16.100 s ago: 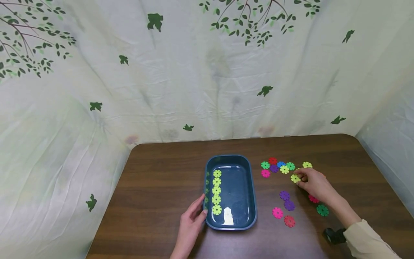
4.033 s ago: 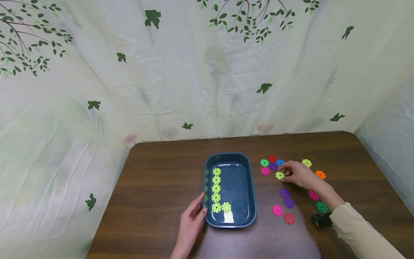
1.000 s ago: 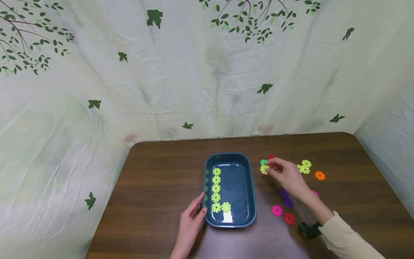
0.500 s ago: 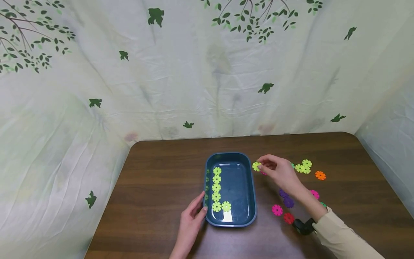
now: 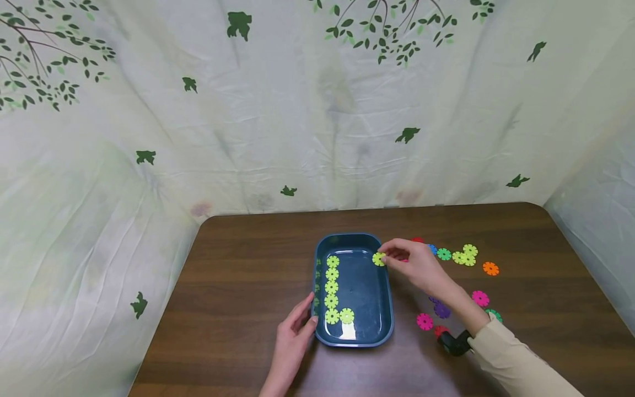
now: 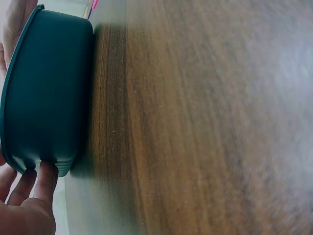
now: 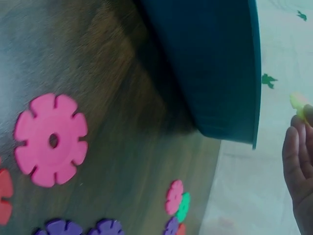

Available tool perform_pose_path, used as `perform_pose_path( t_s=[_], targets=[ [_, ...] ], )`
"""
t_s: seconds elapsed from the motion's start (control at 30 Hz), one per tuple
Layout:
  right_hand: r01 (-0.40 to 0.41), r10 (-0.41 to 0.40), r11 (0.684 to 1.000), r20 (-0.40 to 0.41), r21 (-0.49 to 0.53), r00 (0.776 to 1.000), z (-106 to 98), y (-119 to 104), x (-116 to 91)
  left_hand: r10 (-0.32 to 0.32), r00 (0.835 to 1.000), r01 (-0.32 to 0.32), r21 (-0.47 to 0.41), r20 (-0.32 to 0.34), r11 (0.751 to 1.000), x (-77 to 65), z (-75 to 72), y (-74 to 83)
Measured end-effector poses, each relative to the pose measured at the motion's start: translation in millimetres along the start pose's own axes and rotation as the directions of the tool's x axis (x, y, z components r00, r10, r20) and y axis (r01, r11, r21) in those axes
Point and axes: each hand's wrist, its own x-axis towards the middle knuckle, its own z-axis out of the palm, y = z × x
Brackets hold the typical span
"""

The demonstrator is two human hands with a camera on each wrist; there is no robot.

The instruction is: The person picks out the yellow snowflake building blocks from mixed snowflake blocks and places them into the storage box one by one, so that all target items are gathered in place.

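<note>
My right hand [image 5: 414,269] pinches a yellow-green notched flower disc [image 5: 378,259] between thumb and fingers, above the far right rim of a blue tray [image 5: 367,298]. In the right wrist view, the disc [image 7: 297,100] shows raised beyond the tray's wall [image 7: 220,73]. My left hand [image 5: 292,335] holds the tray's left side; its fingers [image 6: 46,178] lie against the outer wall and the thumb is at the rim. Inside the tray, several yellow-green discs [image 5: 331,287] form a column along the left, with one more disc [image 5: 346,316] beside the nearest one.
On the brown table [image 5: 238,286], right of the tray, lie yellow-green discs [image 5: 465,257], an orange disc [image 5: 490,268], a green disc [image 5: 444,254], pink discs [image 5: 424,321] and purple discs [image 5: 442,310]. A black wrist camera [image 5: 455,344] is on the right arm, low over the table.
Carrying the yellow-green disc, my right hand has moved left from the disc cluster to the tray's rim. Between the two oldest frames, a disc appeared beside the column. My left hand stays put.
</note>
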Motion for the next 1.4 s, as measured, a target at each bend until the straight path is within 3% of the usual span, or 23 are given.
perform_pose_path(
  t_s=[0.43, 0.83, 1.4],
  targets=[
    [-0.046, 0.051, 0.997, 0.092, -0.058, 0.994, 14.1, -15.2, 8.7, -0.010, 1.000, 0.010, 0.043, -0.001, 0.999, 2.7, -0.7, -0.8],
    [-0.085, 0.099, 0.993, 0.184, -0.085, 0.978, 25.8, -23.5, 15.0, 0.005, 1.000, -0.005, 0.013, 0.010, 1.000, 0.8, -0.8, 0.4],
    [-0.062, 0.077, 0.996, 0.251, -0.065, 0.965, 42.8, -30.4, 26.5, -0.030, 1.000, 0.030, 0.055, 0.000, 0.998, 2.2, -0.4, -0.4]
  ],
)
